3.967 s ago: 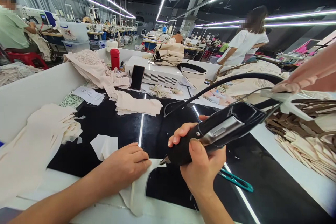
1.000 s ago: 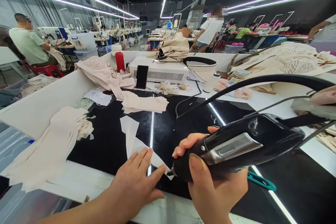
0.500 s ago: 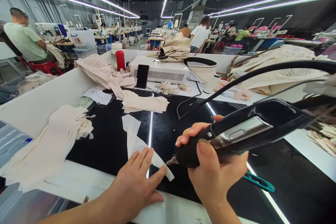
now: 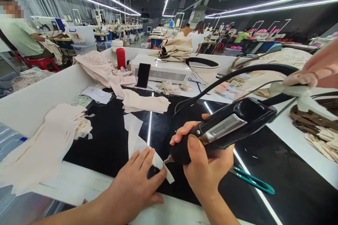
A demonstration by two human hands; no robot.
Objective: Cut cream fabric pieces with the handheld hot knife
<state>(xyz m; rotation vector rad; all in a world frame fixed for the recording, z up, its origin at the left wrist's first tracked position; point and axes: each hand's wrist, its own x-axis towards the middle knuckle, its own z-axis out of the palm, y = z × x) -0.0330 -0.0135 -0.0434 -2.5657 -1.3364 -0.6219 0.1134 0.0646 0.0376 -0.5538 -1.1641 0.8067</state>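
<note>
Near the near edge of the desk (image 4: 79, 180), on its glossy black panel (image 4: 108, 151), lies a pale fabric strip (image 4: 135, 143), with the left hand (image 4: 138, 182) resting palm down on it, fingers spread and gripping nothing. The right hand (image 4: 207, 165) is wrapped around a black corded handheld tool (image 4: 237, 119), whose metal tip (image 4: 167, 160) is at the strip's right side, though whether they touch cannot be told. Teal-handled snips (image 4: 255, 181) lie toward the near right corner, stacked beige fabric pieces (image 4: 44, 140) along the left edge, and a smartphone (image 4: 144, 75) stands tilted toward the far edge.
</note>
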